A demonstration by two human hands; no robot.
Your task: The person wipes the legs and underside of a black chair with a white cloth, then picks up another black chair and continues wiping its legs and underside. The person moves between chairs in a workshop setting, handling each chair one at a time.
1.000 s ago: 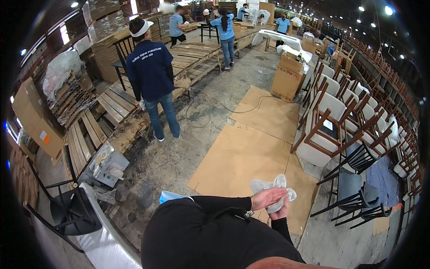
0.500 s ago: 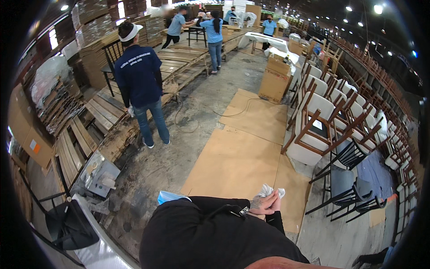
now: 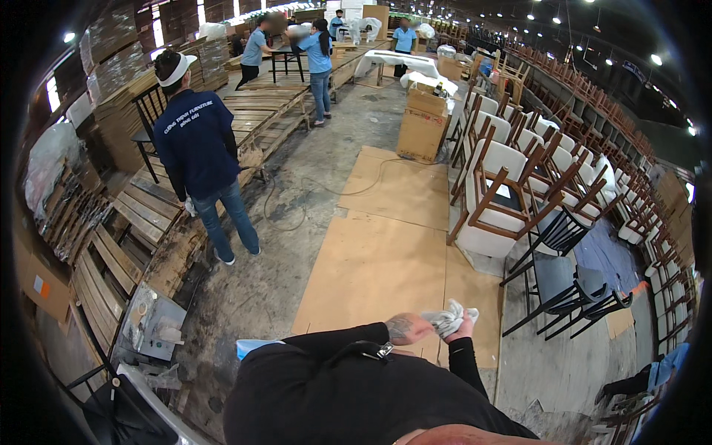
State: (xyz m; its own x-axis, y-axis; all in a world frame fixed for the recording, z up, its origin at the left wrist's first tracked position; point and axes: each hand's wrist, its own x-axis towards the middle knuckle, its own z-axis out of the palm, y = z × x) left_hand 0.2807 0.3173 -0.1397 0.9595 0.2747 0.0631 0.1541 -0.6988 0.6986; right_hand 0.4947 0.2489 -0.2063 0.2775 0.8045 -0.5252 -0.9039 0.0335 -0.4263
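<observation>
Dim hall lit by small ceiling lamps (image 3: 656, 58) at upper right and pale windows (image 3: 157, 30) at upper left. Soft, weak shadows lie on the floor (image 3: 297, 245). Fisheye bending curves straight edges; a black vignette rings the frame. Distant figures appear blurred.

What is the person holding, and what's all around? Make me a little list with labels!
left hand: left hand closed on a crumpled white cloth
right hand: right hand mostly hidden behind the cloth, also gripping it
floor: flat cardboard sheets on concrete
right side: rows of wooden chairs with white seats, black chairs nearer
left side: person in a dark blue shirt and white visor standing by stacked wooden slats
far back: tall cardboard box; more people in blue shirts
</observation>
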